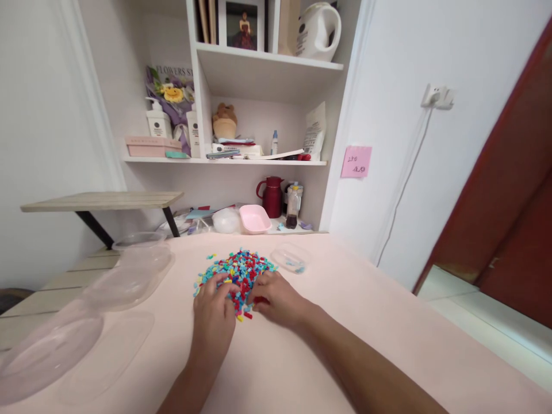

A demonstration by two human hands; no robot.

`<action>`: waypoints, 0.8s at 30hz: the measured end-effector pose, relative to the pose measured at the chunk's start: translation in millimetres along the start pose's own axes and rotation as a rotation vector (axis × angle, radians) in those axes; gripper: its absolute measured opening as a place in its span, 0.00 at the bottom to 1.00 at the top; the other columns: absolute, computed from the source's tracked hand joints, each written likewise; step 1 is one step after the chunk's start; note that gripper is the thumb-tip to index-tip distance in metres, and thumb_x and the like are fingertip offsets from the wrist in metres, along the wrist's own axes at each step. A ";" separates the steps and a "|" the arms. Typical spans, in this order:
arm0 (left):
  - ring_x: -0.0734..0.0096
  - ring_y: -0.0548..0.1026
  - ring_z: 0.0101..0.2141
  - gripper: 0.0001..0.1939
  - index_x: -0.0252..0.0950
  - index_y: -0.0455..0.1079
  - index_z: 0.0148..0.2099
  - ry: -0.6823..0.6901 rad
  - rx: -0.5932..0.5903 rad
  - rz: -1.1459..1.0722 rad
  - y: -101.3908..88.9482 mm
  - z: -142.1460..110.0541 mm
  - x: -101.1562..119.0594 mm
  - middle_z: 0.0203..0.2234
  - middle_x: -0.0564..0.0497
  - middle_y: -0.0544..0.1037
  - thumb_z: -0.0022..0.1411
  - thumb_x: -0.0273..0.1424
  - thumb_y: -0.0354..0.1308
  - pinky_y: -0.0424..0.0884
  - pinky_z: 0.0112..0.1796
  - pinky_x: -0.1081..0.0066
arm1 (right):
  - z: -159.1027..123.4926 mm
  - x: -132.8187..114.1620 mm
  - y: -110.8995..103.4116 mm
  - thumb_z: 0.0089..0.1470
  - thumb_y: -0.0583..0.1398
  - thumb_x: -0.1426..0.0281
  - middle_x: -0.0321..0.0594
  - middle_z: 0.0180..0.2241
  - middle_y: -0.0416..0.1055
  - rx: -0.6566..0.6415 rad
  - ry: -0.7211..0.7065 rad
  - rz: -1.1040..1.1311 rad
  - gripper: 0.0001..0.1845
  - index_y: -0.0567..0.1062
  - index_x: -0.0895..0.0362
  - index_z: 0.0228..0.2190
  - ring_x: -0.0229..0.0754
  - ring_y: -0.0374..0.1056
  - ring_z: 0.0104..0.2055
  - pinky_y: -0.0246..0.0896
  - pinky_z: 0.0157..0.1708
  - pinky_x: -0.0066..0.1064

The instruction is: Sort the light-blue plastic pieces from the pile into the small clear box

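Note:
A heap of small plastic pieces (241, 267) in red, blue, light blue and yellow lies on the pink tabletop (276, 368). My left hand (214, 310) rests at the near left side of the heap, its fingers apart and touching the pieces. At the near right side, my right hand (278, 296) has its thumb and fingers curled together among red pieces; what is between the fingertips is hidden. Just beyond my right hand stands a small clear plastic container (290, 248) with some light blue pieces in it.
Clear plastic tubs (129, 282) and a clear lid (110, 353) lie along the left side. Behind the table are a pink basin (255, 219), a red jug (272, 198) and a bottle of dark liquid (292, 208). A wooden-topped stand (103, 200) is at left.

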State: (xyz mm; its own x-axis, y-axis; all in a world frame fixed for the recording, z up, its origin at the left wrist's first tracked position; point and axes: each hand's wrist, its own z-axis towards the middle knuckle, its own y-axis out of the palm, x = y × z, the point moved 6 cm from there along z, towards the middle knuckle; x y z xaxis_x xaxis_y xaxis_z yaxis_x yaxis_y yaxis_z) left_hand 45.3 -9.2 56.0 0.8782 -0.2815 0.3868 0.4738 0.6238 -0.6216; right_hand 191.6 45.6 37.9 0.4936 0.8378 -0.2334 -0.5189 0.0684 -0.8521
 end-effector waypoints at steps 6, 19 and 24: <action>0.56 0.74 0.48 0.17 0.40 0.76 0.34 -0.001 0.006 -0.008 -0.4 0.3 -0.4 0.46 0.44 0.75 0.55 0.19 0.47 0.70 0.48 0.53 | -3.7 8.1 -5.3 0.49 0.67 0.70 0.37 0.33 0.76 -0.025 0.017 -0.017 0.08 0.80 0.51 0.34 0.43 0.67 0.38 0.55 0.39 0.33; 0.57 0.74 0.47 0.17 0.39 0.76 0.33 0.028 -0.002 -0.031 -0.4 1.3 2.5 0.45 0.44 0.75 0.57 0.20 0.46 0.71 0.47 0.55 | -2.5 0.6 2.6 0.47 0.64 0.73 0.36 0.32 0.74 0.027 0.023 0.034 0.07 0.79 0.51 0.31 0.42 0.67 0.38 0.55 0.42 0.33; 0.57 0.75 0.47 0.17 0.38 0.76 0.33 0.037 0.007 -0.031 0.2 0.9 1.6 0.45 0.43 0.76 0.57 0.21 0.46 0.71 0.47 0.55 | 0.3 2.5 0.0 0.44 0.63 0.80 0.34 0.28 0.73 0.055 0.030 0.171 0.09 0.77 0.54 0.26 0.39 0.67 0.35 0.59 0.43 0.31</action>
State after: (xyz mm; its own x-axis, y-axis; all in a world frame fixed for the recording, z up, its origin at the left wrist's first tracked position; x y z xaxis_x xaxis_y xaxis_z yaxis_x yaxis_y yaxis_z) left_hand 46.8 -8.9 57.1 0.8648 -0.3273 0.3808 0.5007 0.6195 -0.6046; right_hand 192.7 47.8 37.4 0.4151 0.8230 -0.3876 -0.6341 -0.0437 -0.7720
